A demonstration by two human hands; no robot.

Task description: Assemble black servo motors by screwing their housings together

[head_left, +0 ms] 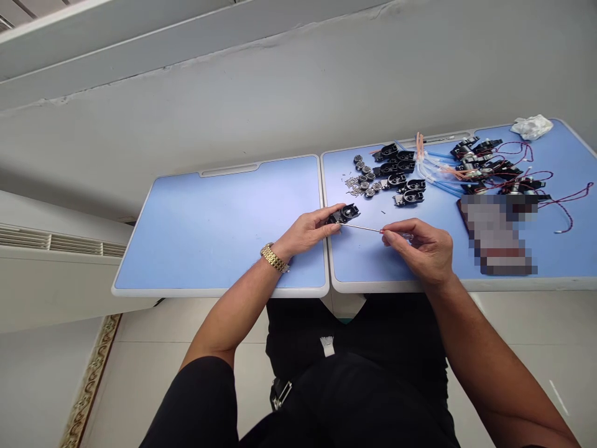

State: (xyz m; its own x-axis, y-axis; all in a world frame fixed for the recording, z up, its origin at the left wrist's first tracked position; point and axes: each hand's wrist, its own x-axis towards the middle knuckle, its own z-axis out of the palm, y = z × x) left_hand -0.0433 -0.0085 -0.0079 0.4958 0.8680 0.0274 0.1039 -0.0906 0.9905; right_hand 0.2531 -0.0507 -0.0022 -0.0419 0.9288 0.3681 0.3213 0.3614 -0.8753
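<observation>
My left hand (311, 231), with a gold watch on its wrist, grips a small black plastic housing (349, 213) by its left side, above the seam between two blue tabletops. A round opening in the housing faces up. In my right hand (422, 246) is a screwdriver (364, 228) with a thin metal shaft, held by its handle between thumb and fingers. The shaft points left, and its tip meets the near edge of the housing by my left thumb. Whether a screw sits at the tip is too small to tell.
Behind the hands lie a pile of small screws (355, 185), several round metal-and-black parts (362, 167) and several black housings (386, 169). Blue and orange tubes (433, 169) and wired motor units (506, 169) are farther right. A blurred phone-like slab (494, 239) and crumpled tissue (532, 127) lie rightward.
</observation>
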